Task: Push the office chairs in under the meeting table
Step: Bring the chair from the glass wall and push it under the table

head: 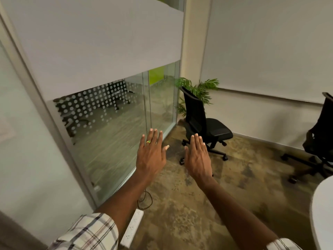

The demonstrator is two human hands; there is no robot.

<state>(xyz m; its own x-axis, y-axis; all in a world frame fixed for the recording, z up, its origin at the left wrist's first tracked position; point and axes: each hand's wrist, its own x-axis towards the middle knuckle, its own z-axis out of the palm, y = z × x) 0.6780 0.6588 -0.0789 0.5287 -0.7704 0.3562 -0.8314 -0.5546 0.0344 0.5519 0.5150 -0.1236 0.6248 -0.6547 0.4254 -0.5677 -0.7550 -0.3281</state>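
Observation:
A black office chair point(203, 123) stands on its castors in the far corner, seat turned to the right, away from the table. A second black office chair point(320, 141) is partly cut off at the right edge. The white meeting table point(322, 210) shows only as a curved rim at the lower right. My left hand point(151, 156), with a green ring, and my right hand point(198, 157) are both stretched out flat in front of me, palms down, fingers extended, holding nothing. Both hands are short of the corner chair and touch neither chair.
A glass partition point(117, 127) with a dotted film runs along the left. A potted palm point(197, 91) stands in the corner behind the chair. A white power strip point(132, 230) and a black cable point(145, 199) lie on the patterned carpet near my left arm.

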